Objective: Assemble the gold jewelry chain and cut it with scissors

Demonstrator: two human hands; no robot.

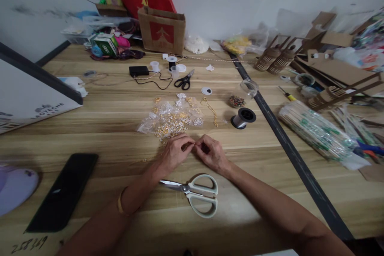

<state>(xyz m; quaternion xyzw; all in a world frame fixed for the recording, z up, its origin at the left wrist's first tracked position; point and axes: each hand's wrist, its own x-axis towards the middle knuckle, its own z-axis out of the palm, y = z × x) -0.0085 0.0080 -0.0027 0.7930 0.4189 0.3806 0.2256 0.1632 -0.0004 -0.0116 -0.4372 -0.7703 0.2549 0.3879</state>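
Note:
My left hand [176, 150] and my right hand [211, 153] meet over the middle of the table, thumb and forefinger pinched on each. Between the fingertips is something tiny, too small to name. Just beyond the hands lies a pile of gold and silver beads and small findings [172, 122], partly on clear plastic bags. A short gold chain [213, 112] rests to the right of the pile. Scissors with pale handles [192, 190] lie between my forearms, blades pointing left. Near my left wrist a thin gold strand [146, 160] shows on the wood.
Right of the hands stand a spool of silver wire [243, 118] and a clear jar of beads [238, 98]. Black scissors [184, 81] lie farther back. A black phone [63, 192] is at left, with wrapped sticks [315, 128] at right. A paper bag [162, 32] stands behind.

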